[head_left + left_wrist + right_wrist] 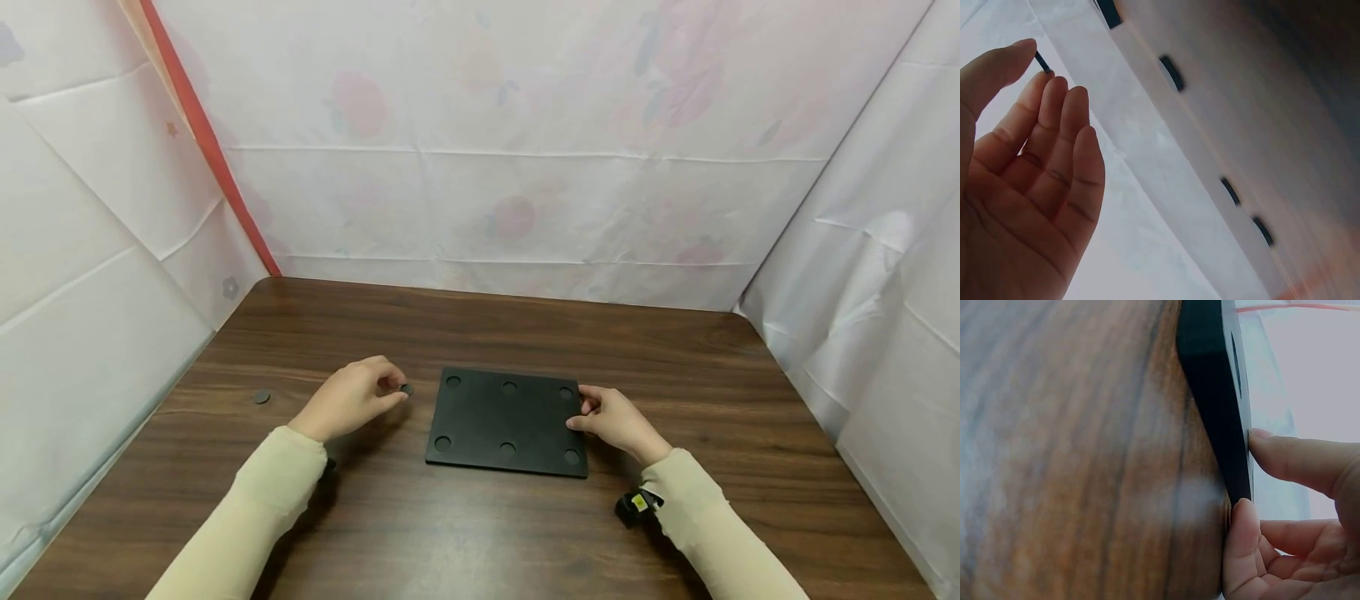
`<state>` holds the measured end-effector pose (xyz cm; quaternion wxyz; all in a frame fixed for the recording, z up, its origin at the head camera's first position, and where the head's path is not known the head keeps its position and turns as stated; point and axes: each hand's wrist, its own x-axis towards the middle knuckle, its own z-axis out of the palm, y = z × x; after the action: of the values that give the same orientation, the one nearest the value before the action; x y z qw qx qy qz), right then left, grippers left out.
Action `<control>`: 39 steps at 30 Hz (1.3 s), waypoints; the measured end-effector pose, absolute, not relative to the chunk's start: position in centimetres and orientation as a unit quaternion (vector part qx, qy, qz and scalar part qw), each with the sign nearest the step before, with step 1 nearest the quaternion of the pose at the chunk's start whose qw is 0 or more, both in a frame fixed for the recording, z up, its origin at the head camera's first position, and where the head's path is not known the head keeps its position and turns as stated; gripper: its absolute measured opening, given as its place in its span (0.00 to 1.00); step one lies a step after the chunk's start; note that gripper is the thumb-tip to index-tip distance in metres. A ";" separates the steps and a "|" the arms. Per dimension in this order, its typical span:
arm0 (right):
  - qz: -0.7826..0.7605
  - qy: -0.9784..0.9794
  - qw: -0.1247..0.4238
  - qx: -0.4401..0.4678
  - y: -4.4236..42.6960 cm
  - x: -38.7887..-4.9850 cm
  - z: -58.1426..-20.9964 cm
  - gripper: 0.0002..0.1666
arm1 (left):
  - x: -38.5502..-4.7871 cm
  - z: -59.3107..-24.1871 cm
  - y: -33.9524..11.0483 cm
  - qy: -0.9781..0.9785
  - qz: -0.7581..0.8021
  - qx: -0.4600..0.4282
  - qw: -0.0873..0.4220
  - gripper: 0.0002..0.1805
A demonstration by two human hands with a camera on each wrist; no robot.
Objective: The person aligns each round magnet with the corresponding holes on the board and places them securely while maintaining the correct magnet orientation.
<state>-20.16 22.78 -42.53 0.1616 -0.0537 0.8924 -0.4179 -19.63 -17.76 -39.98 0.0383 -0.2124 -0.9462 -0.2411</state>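
My left hand [351,398] pinches a small dark round disc [407,389] between thumb and fingertips, above the table just left of a black rectangular plate [504,421]. In the left wrist view the disc [1042,62] shows edge-on between thumb and index finger. The plate lies on the table with several shallow round recesses along its far and near edges. My right hand [613,423] grips the plate's right edge. In the right wrist view its thumb [1291,462] lies on the plate's top face, with a fingertip against the edge.
Another dark disc [261,397] lies on the wooden table [480,533] to the left. Several dark pieces, one of them a short curved piece [1172,73], show on the table in the left wrist view. Pale printed cloth [480,200] hangs behind and beside the table.
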 end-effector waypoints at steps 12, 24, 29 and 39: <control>-0.416 0.892 0.167 -0.054 22.7 -20.2 -42.5 0.44 | -21.7 -40.0 -14.8 -0.937 -0.282 -0.203 -0.011 0.09; -0.408 0.897 0.163 -0.059 23.4 -20.1 -42.3 0.44 | -24.0 -40.3 -12.3 -0.927 -0.300 -0.216 -0.057 0.10; -0.409 0.896 0.165 -0.061 23.5 -20.0 -42.4 0.44 | -24.7 -40.4 -11.8 -0.932 -0.279 -0.216 -0.076 0.10; -0.412 0.893 0.169 -0.058 23.5 -19.7 -42.4 0.45 | -25.2 -40.4 -11.0 -0.942 -0.248 -0.203 -0.102 0.11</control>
<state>-19.70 23.45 -42.42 0.1694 -0.0582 0.8933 -0.4123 -25.19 -10.99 -40.41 -0.1018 -0.2028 -0.9418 -0.2481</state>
